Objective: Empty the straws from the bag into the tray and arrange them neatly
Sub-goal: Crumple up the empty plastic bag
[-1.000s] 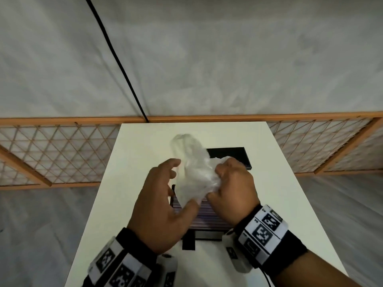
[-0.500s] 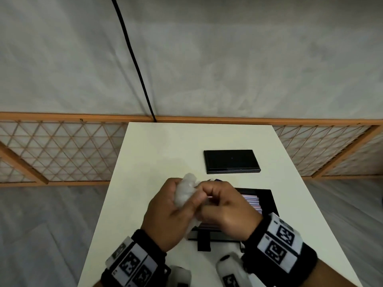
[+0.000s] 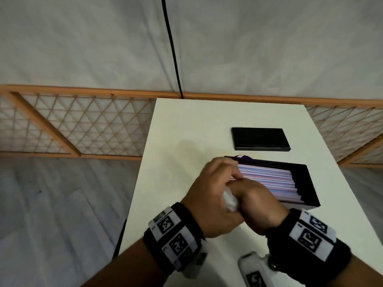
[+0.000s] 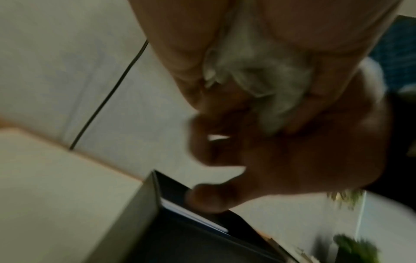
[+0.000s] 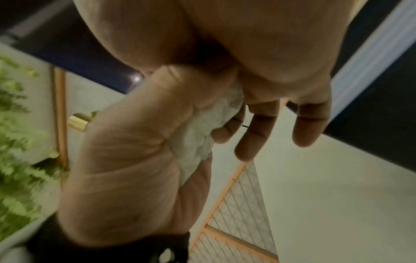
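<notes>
A black tray (image 3: pixel 308 181) on the white table holds several pink and purple straws (image 3: pixel 271 181) lying side by side. Just left of the tray's near end, both hands are pressed together around the clear plastic bag (image 3: pixel 229 200), crumpled into a small wad. My left hand (image 3: pixel 214 187) wraps it from the left and my right hand (image 3: pixel 253 204) closes on it from the right. The left wrist view shows the wad (image 4: pixel 256 76) squeezed between the palms, above the tray (image 4: pixel 180 234). The right wrist view shows the bag (image 5: pixel 202 129) between both hands.
A flat black lid (image 3: pixel 260 139) lies on the table (image 3: pixel 182 129) beyond the tray. A wooden lattice fence (image 3: pixel 83 125) runs behind the table, and a black cable (image 3: pixel 172 48) hangs down the wall. Grey floor lies to the left.
The bag stood loose and tall between the hands a second ago; both hands have squeezed it into a small wad. The straws in the tray are now uncovered.
</notes>
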`<state>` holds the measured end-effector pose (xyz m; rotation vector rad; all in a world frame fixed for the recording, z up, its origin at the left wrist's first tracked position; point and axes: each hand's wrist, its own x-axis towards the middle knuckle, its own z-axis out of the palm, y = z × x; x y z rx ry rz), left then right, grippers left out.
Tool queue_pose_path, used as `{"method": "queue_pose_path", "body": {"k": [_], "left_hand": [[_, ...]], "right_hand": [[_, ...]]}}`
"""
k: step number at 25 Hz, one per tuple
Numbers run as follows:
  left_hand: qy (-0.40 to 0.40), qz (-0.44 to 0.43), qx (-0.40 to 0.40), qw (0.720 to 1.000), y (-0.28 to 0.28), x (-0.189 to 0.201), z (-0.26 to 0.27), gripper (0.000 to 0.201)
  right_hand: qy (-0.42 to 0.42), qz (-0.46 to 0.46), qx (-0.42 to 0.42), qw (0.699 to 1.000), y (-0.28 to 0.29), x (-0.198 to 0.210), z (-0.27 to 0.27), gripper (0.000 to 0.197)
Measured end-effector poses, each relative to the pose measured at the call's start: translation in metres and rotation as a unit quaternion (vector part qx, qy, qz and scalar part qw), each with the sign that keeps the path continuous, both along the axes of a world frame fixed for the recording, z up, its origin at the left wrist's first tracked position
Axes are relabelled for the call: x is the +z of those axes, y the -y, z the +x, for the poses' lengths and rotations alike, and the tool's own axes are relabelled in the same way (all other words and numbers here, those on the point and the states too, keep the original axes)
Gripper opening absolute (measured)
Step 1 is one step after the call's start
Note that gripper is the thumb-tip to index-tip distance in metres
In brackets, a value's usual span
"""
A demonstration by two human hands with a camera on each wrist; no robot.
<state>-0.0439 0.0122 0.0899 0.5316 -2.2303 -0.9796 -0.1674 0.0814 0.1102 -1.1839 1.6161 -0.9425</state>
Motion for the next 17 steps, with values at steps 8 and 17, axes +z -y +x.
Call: {"method": "queue_pose_path", "body": {"k": [8,17], "left_hand": [[0.183,0.166,0.079,0.966,-0.058,0.011,0.005,0.093],[0.162,0.112,-0.018,0.98,-0.081,0.01,0.055,0.058]], "right_hand": [[-0.034,-0.06,0.072,0.995,-0.063,-0.022,0.0,0.035],[0.128,0.097,0.021,0.987,-0.063,-0.032,0.05,0.032]]}}
